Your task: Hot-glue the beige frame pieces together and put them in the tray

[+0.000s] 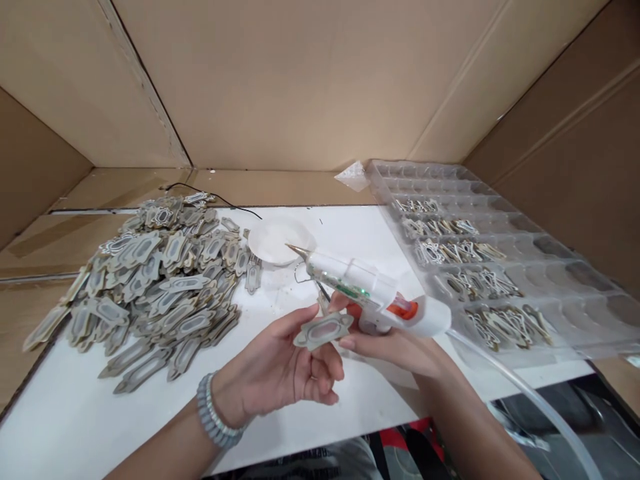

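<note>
My left hand [295,373], a beaded bracelet at its wrist, pinches a small flat grey frame-shaped piece [324,331] between thumb and fingers; its other fingers curl loosely below. My right hand [385,343] is wrapped under a white hot glue gun [360,280], partly hidden by the gun's body. The right thumb tip is close to the right end of the piece; whether it touches, I cannot tell. The brass nozzle points to the far left, over a round white dish [283,233]. A thin wire stand [303,272] shows below the nozzle.
To the left, a large heap of similar flat pieces [175,280] covers the white table [60,413]. On the right lies a clear compartment tray [545,293] with rows of pieces. Cardboard walls [310,87] enclose the back and sides. A clear tube [530,393] trails from the gun.
</note>
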Tool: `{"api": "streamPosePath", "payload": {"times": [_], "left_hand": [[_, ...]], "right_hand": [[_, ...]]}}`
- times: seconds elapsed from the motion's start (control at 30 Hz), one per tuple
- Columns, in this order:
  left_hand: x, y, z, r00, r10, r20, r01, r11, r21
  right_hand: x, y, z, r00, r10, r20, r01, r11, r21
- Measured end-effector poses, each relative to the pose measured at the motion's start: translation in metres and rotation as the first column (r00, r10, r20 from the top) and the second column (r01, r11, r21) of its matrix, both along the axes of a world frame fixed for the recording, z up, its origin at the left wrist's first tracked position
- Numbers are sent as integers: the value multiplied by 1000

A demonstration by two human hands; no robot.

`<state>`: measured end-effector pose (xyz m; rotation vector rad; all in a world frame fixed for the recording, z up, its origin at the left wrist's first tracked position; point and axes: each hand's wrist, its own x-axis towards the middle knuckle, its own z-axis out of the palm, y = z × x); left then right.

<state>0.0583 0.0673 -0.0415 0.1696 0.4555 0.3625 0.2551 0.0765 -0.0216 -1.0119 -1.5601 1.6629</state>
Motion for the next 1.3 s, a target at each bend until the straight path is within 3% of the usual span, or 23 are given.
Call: {"api": "streamPosePath", "payload": {"times": [0.13, 0.3, 0.43, 0.53, 0.63, 0.73, 0.87, 0.97, 1.07, 1.3], "left_hand": [[2, -1, 0, 999, 37, 37, -34, 996, -77], [0, -3, 2, 994, 97, 50, -95, 995, -42], [-1, -3, 8, 991, 126, 33, -128, 988, 83], [-7, 3, 17, 965, 261, -39, -243, 938, 248], [-19, 13, 25, 854, 496, -157, -367, 788, 494], [-33, 22, 26, 645, 747, -165, -402, 515, 757], [-44, 23, 26, 404, 915, -2, -266, 119, 957], [-46, 21, 28, 318, 941, 117, -150, -73, 986], [-44, 18, 31, 314, 931, 186, -84, -168, 982], [-42, 17, 29, 357, 911, 206, 28, -231, 972]], "right_hand": [[-1, 0, -2, 1000, 21, 3, -21, 1000, 5], [0, 1, -2, 999, 18, 26, -18, 999, 30], [1, 1, 3, 999, -39, -11, 38, 999, -36], [3, 1, 8, 981, -191, 31, 190, 981, 26], [7, 3, 9, 954, -291, 75, 283, 953, 105], [11, 4, 7, 969, -230, 91, 217, 967, 135], [13, 2, 6, 991, -99, 95, 89, 991, 104], [10, 1, 9, 993, -33, 112, 24, 996, 88], [7, 0, 11, 996, 12, 93, -17, 999, 49], [6, 1, 5, 996, 17, 87, -24, 997, 74]]}}
